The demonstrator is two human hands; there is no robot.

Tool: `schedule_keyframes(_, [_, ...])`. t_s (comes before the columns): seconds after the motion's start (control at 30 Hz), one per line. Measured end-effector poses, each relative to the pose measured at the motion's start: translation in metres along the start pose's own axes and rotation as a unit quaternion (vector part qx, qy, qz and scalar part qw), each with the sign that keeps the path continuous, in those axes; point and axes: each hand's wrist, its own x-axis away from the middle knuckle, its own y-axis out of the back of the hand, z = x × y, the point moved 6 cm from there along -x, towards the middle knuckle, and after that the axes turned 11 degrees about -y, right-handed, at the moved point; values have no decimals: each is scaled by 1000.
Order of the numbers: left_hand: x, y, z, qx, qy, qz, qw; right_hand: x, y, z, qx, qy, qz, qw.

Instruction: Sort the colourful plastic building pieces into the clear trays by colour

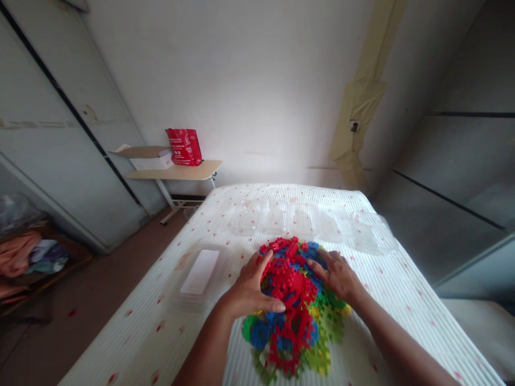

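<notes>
Soft, rather dim light fills the room from an unseen source; the white wall [261, 96] is brightest around its middle, greying toward the upper corners. The panels at right [454, 166] and the floor [116, 273] sit in shade. A faint, soft-edged shadow crosses the ribbed cover [145, 327] beside the left forearm [205, 343]. Clear trays [301, 220] and the red bag [185, 147] catch pale glints. Wide-angle distortion tilts the doors at left [68, 118]; the edges smear, and the coloured pieces [287, 281] look slightly soft.
</notes>
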Motion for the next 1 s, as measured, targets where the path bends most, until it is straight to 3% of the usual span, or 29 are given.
schedule_keyframes(0.07, [3,-4,3,-12,4,-5,1000,3,-4,3,-28,15,6,999])
schedule_keyframes(0.17, [1,-9,3,-33,-3,-62,998,5,-8,11,-73,29,7,997])
schedule_keyframes(0.43, [-16,-18,-5,18,-138,-152,978,10,-14,28,-219,39,36,974])
schedule_keyframes(0.6, [-19,-18,-8,90,-201,-169,961,9,-17,28,-359,5,53,932])
schedule_keyframes(0.8, [-23,-18,-8,163,-182,-176,954,9,-26,30,-487,-10,112,866])
schedule_keyframes(1.0, [-26,-14,-15,209,-167,-167,949,13,-16,45,-570,-2,175,803])
